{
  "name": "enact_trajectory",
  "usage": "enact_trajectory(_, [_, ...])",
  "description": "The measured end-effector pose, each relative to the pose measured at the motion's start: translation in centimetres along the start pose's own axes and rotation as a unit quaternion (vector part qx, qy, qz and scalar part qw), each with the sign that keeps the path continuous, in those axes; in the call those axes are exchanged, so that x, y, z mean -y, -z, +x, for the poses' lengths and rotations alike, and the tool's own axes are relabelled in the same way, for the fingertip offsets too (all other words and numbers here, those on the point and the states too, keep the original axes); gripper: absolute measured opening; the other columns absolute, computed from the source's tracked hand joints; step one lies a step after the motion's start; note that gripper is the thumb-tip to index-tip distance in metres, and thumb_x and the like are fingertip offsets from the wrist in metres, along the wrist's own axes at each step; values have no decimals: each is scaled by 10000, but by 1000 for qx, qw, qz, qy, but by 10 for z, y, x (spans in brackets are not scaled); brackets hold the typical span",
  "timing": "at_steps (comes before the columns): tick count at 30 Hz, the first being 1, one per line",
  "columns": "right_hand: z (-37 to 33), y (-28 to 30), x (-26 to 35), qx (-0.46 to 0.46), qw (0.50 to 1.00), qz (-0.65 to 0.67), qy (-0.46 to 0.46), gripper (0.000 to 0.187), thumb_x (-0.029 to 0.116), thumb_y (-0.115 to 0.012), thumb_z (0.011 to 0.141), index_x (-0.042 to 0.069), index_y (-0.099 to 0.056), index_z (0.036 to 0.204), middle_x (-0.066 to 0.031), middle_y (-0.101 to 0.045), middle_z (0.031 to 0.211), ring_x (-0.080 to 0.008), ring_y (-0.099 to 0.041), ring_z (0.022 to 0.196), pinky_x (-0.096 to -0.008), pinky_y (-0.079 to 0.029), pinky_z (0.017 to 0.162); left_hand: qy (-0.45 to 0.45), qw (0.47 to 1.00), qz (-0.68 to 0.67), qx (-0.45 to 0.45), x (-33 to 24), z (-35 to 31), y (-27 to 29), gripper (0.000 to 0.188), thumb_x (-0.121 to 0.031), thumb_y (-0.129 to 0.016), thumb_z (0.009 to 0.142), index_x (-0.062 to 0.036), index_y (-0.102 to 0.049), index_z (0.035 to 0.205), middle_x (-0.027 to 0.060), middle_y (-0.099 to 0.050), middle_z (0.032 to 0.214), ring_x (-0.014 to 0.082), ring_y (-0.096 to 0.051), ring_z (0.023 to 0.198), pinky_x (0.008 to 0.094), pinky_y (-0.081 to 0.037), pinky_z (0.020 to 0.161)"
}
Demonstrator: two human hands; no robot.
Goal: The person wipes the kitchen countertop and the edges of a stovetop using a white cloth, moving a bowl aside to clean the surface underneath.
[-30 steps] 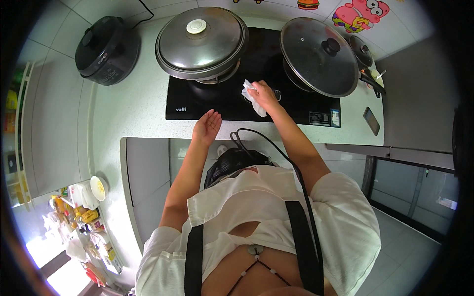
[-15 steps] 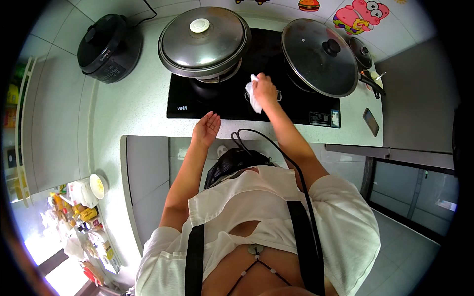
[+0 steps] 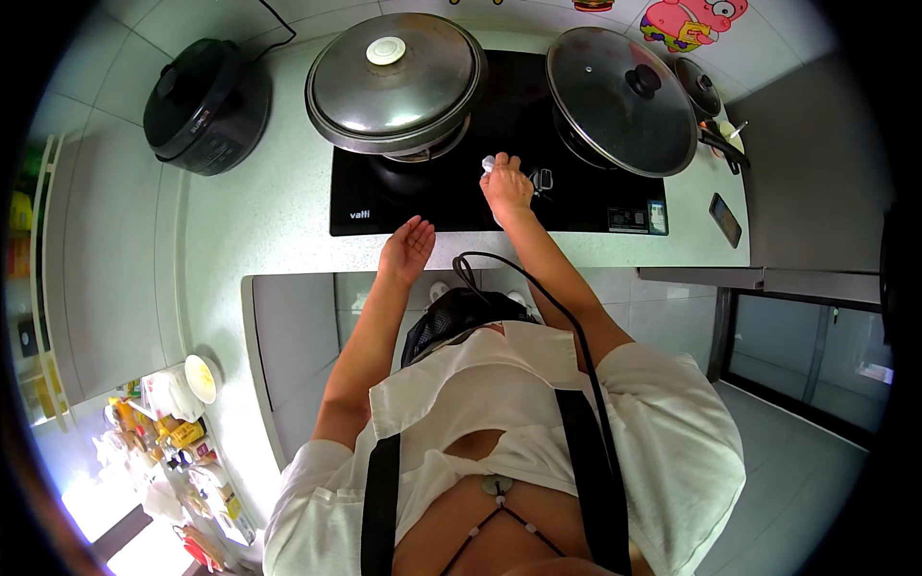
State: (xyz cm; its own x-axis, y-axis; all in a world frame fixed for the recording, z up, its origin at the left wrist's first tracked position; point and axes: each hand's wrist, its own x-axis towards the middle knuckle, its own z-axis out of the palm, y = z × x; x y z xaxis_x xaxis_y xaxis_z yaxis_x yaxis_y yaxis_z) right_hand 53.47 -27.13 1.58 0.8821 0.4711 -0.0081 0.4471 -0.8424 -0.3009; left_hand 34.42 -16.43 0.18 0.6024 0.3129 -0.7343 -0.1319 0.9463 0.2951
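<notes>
My right hand (image 3: 507, 188) is closed over a crumpled white tissue (image 3: 489, 164), pressed on the black glass cooktop (image 3: 403, 206) between its two burners. Most of the tissue is hidden under the fingers. Just right of that hand is a small control area (image 3: 544, 180) on the glass. My left hand (image 3: 409, 249) is held palm up with its fingers stretched out and holds nothing. It hovers by the front edge of the cooktop. A steel pot with a domed lid (image 3: 399, 82) stands on the left burner, and a pan with a glass lid (image 3: 615, 106) on the right one.
A black electric cooker (image 3: 206, 110) stands at the back left of the pale counter (image 3: 230, 221). At the right lie a phone (image 3: 725, 220) and a small lidded pot (image 3: 698, 86). A bowl (image 3: 202, 378) sits at the lower left near several packages. A black cable (image 3: 567, 322) crosses my right arm.
My right hand has moved slightly left with the tissue, and now covers more of it; the control area shows beside it. My left hand stays about the same, palm up.
</notes>
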Motion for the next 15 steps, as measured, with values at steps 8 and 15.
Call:
enact_trajectory(8, [-6,-1,2,4,1000,-4,-26,374,213,-661,704,49,-484,990,-159,-582,929,-304,-645,802,-371,-540,693,25,999,16,16,-7,9,2,206,-135,-512,905,-23,-581,1063,109,-621,1003,246,-603,953,367,-502,879])
enact_trajectory(15, [6,0,-2,-20,1000,-7,-15,331,243,-624,729,63,-490,972,-163,-599,924,-314,-646,800,-402,-534,682,20,999,41,13,-12,9,0,236,-144,-517,903,-2,-560,1087,126,-600,1026,258,-574,992,373,-490,898])
